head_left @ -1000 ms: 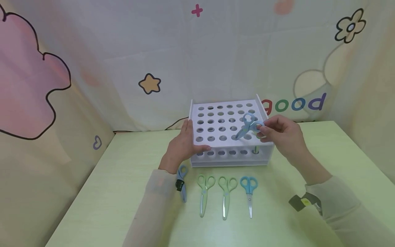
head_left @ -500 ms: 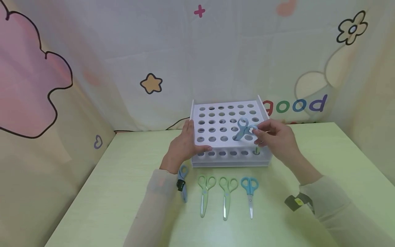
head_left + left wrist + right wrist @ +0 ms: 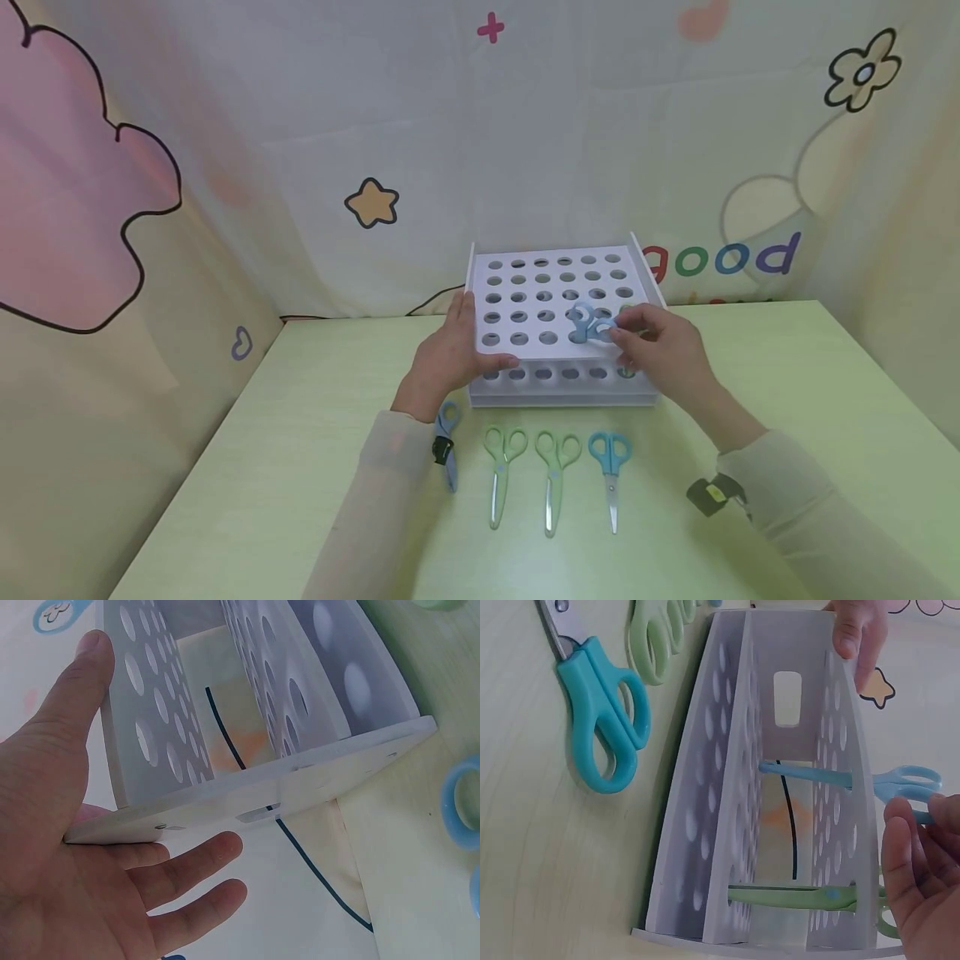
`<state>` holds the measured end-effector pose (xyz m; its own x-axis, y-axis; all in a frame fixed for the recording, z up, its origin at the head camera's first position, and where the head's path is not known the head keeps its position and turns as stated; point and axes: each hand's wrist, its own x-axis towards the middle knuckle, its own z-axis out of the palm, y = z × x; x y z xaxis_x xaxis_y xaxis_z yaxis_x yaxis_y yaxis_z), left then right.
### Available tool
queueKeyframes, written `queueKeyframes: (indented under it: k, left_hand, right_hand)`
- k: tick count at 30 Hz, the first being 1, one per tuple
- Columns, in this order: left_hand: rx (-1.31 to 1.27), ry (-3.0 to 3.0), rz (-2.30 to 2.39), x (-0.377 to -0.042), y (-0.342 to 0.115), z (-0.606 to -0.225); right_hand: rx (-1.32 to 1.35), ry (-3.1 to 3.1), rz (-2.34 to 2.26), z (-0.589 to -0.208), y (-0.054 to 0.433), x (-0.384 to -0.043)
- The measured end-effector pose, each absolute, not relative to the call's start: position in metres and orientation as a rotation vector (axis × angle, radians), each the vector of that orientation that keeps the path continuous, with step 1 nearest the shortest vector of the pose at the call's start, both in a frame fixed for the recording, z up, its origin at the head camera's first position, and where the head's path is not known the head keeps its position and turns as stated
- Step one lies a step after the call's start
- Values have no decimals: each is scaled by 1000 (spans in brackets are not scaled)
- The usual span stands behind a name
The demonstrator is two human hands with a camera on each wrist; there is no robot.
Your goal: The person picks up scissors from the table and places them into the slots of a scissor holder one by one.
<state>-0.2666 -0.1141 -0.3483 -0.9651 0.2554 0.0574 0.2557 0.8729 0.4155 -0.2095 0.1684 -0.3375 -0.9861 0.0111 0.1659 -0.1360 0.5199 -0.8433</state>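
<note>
My right hand (image 3: 671, 342) pinches a handle loop of light blue scissors (image 3: 582, 325) between thumb and fingers. Their blades go down through a front-row hole in the top plate of a white holed rack (image 3: 534, 351); in the right wrist view the light blue scissors (image 3: 817, 774) span the gap, tip at the lower plate. Green scissors (image 3: 802, 895) stand through both plates at the rack's right end, handles partly hidden by the right hand. My left hand (image 3: 444, 358) rests against the rack's left side, thumb along the top plate's front edge and fingers straight beside the side wall (image 3: 247, 799).
In front of the rack, a row of scissors lies on the pale green table (image 3: 300, 467): greyish-blue scissors (image 3: 446, 421) partly behind the left wrist, two green pairs (image 3: 497, 475) (image 3: 555, 477), and turquoise scissors (image 3: 611, 454) with metal blades. A printed curtain (image 3: 420, 125) hangs behind.
The right hand has moved left and down, and the light blue scissors have sunk deeper through the hole, more upright than before. The left hand stays on the rack.
</note>
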Motion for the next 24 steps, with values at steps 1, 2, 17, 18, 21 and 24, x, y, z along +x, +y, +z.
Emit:
queueKeyframes:
  k: [1, 2, 17, 18, 21, 24]
  left_hand:
    - [-419, -3039, -682, -267, -114, -348]
    - [-422, -3039, -682, -267, -114, -349]
    - [-424, -3040, -673, -266, -113, -346]
    - [-424, -3040, -672, -266, -113, -346]
    - [-424, -3038, -659, -265, -113, -346]
    - [-423, -3035, -661, -265, -113, -347]
  right_hand:
    - [114, -2612, 1449, -338, 168, -209]
    - [124, -2615, 1439, -339, 168, -209]
    - [132, -2683, 1401, -348, 175, -207]
    - [143, -2681, 1398, -347, 175, -206]
    - [186, -2657, 1401, -346, 174, -204]
    - [221, -2637, 1380, -345, 172, -205]
